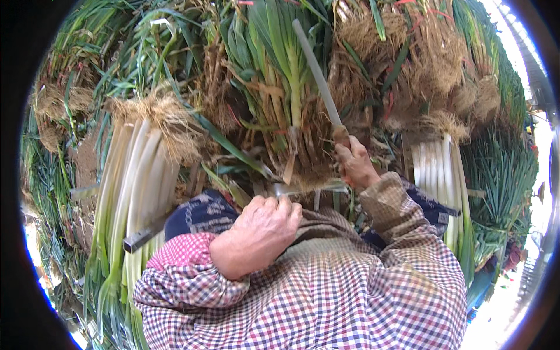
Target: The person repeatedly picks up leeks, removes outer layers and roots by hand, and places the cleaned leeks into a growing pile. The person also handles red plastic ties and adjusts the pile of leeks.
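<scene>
My right hand (356, 162) grips the short brown handle of a long, narrow tool with a straight grey blade (319, 72); the blade points up and slightly left over standing bundled leeks (293, 87). Lower and to the left, my left hand (267, 229) is curled near my chest, its back to the camera; whether anything is inside it cannot be told. Just above its knuckles is a blurred pale strip (306, 189). A long green leaf (227, 146) slants down towards that hand. Leeks with white stalks and bushy roots (144, 162) lie at my left.
More peeled leeks (437, 170) lie on my right, roots up. A square metal bar end (146, 234) juts out at the left. Bundles of unpeeled leeks with brown roots (437, 57) surround the front and both sides, some tied with red strips.
</scene>
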Motion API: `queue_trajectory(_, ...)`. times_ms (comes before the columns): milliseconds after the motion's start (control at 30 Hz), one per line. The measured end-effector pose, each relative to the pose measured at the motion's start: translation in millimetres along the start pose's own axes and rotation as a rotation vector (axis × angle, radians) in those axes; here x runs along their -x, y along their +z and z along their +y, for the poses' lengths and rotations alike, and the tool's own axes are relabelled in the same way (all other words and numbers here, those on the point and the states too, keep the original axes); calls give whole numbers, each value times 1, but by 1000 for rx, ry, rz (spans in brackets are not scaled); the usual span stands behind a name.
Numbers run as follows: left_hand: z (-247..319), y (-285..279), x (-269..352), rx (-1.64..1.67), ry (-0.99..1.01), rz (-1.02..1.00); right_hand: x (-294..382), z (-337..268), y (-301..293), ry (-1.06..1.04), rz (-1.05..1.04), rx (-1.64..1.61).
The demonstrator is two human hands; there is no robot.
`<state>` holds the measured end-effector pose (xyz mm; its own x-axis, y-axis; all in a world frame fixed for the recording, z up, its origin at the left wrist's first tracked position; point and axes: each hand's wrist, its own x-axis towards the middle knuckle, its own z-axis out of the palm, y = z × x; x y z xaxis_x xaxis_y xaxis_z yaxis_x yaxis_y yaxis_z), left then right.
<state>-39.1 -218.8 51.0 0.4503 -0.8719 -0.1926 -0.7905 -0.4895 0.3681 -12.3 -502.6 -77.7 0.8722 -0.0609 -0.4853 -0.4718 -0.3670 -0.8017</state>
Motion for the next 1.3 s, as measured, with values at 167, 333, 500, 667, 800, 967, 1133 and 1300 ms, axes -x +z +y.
queue_trajectory(167, 15, 21, 5, 78, 82, -83, 120, 40, -22, 27, -48, 273)
queue_trajectory(333, 17, 25, 3, 42, 79, -140, 197, 44, -17, 166, -93, 233)
queue_trajectory(500, 15, 30, 7, 51, 47, -74, 195, 60, -4, 84, -131, 364)
queue_trajectory(667, 11, 29, 13, 79, -2, -116, 144, 74, 29, 162, -128, 532)
queue_trajectory(800, 8, 31, 18, 91, 5, -60, 133, 88, 33, 165, -149, 449)
queue_trajectory(967, 5, 34, 27, 82, -2, -54, 175, 112, 9, 77, -349, 505)
queue_trajectory(1133, 12, 29, 24, 97, 1, -60, 150, 89, 25, -6, -274, 536)
queue_trajectory(1300, 10, 38, 30, 128, -8, -37, 154, 132, 9, -300, -333, 553)
